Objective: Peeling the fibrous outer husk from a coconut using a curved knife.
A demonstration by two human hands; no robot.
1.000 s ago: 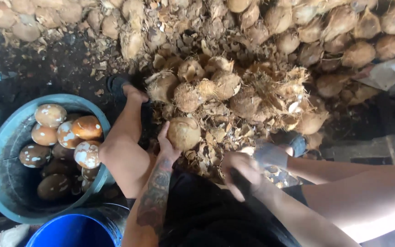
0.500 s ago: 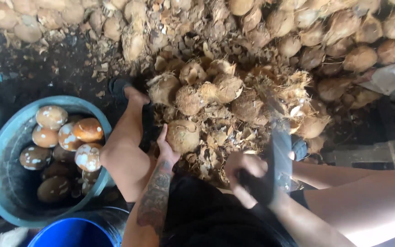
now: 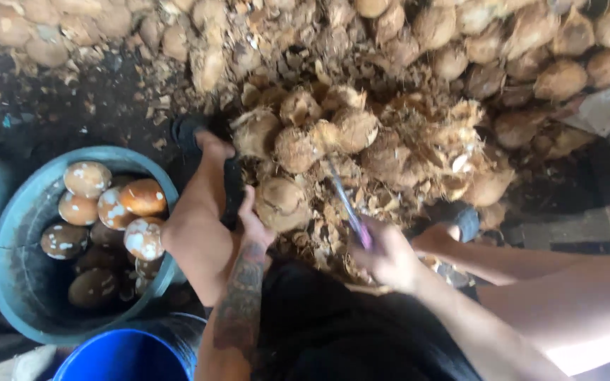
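- Coconut (image 3: 282, 203), husked and brown, is steadied on the husk pile (image 3: 418, 152) by the left hand (image 3: 254, 224), grip closed against its side.
- Blade (image 3: 346, 201) is clasped in the right hand (image 3: 388, 257)'s closed grip, angled toward the nut.
- A glancing stroke could be deflected off the rounded shell into the nearby left fingers.

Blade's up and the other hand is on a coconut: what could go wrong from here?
1. The left hand steadies the brown husked coconut close beside the long metal blade held in the right hand; a glancing stroke could reach its fingers.
2. The bare left foot in a dark sandal rests among the loose husk scraps, probably within the blade's swing.
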